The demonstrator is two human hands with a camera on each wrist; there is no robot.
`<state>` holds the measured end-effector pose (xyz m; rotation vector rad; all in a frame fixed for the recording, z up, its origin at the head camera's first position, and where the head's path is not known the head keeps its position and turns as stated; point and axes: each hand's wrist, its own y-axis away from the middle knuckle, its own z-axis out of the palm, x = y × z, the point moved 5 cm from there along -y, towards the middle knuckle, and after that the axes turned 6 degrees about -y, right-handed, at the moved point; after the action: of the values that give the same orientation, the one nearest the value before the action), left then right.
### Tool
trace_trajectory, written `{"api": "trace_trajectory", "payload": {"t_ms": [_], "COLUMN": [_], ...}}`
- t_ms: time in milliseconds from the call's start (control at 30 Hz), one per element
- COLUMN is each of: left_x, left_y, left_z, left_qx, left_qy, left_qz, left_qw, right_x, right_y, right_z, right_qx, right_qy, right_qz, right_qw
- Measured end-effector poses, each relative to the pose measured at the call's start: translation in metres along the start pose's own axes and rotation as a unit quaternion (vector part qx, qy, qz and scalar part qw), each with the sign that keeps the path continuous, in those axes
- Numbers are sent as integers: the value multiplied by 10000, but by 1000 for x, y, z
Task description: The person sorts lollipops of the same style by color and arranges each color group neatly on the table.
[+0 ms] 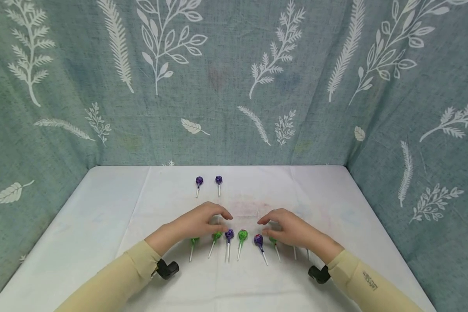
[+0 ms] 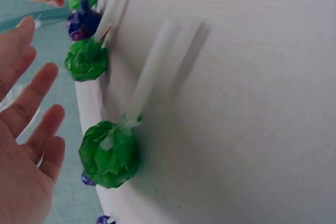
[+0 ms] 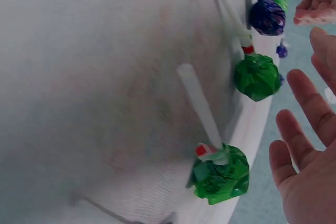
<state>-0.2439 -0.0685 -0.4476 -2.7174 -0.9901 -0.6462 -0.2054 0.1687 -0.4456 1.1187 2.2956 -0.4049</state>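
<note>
Left hand (image 1: 201, 220) and right hand (image 1: 291, 228) both relaxed, holding nothing; lollipops (image 1: 243, 235) just beneath and between. Light and rigid, I judge, wrappers (image 2: 110, 155) slick: pinch sticks (image 2: 151, 69). Contact unclear from here.

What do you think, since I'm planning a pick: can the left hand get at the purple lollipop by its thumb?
Probably yes: the left hand looks empty, its thumb near the purple lollipop, with nothing apparent between them.

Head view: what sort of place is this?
Probably a staged recording booth: a white-covered table, leaf-patterned fabric around it on three sides, and lollipops laid out on top.
</note>
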Motion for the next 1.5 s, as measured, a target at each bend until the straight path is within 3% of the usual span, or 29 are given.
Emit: {"api": "trace_trajectory", "payload": {"t_ms": [300,833,1000,1167,1300,1500], "left_x": [2,4,1,1,2,-2], "left_y": [-12,-14,-18,-30,-42,-60], "left_z": [17,21,13,-7,-23,-35], "left_qx": [-275,-278,-251,-99,80,257], "left_qy": [-941,-1192,-1109,-974,-1040,-1135], "left_qz": [138,188,141,82,188,363], "left_qw": [9951,9923,9934,9952,9944,9925], "right_x": [-2,-8,-6,-5,-3,0], "right_y": [-1,-5,-5,-6,-6,-6], "right_z": [13,21,23,22,22,23], "right_qx": [-280,-341,-374,-360,-357,-346], "right_qy": [454,659,637,599,562,508], "right_qz": [-105,-439,-427,-435,-388,-324], "right_qw": [9985,9963,9964,9966,9970,9976]}}
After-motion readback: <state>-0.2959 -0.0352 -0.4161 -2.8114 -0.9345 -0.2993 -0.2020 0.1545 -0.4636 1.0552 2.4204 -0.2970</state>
